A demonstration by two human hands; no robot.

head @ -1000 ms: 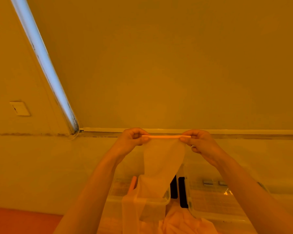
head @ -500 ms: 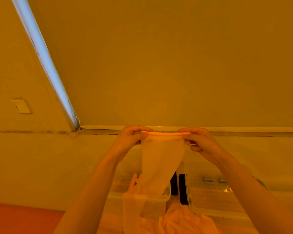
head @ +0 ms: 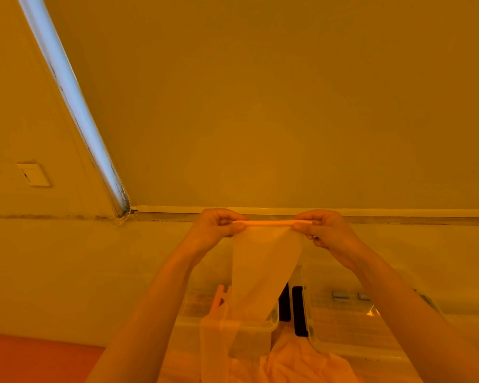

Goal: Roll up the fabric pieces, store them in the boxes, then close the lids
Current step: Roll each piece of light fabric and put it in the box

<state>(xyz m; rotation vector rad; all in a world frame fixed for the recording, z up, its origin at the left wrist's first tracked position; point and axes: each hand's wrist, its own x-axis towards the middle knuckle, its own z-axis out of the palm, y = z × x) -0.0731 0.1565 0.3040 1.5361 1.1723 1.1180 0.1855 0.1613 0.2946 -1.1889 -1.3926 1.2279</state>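
A sheer pale fabric strip (head: 263,266) hangs from a thin rolled top edge held level in the air. My left hand (head: 216,228) pinches the left end of the roll and my right hand (head: 324,230) pinches the right end. The strip trails down and drapes over the rim of a clear plastic box (head: 271,323) below. A second clear box (head: 349,322) stands to its right, open at the top. More pale fabric (head: 296,363) lies bunched at the bottom, in front of the boxes.
Black latches (head: 299,310) sit between the two boxes. A pale wall rises behind, with a rail (head: 371,211) along it and a bright blind strip (head: 75,106) slanting at left. A wall switch (head: 33,174) is at far left. An orange surface (head: 25,357) shows bottom left.
Both hands stay at the ends of the rolled edge, which has shifted slightly upward in view; the hanging strip looks a little shorter.
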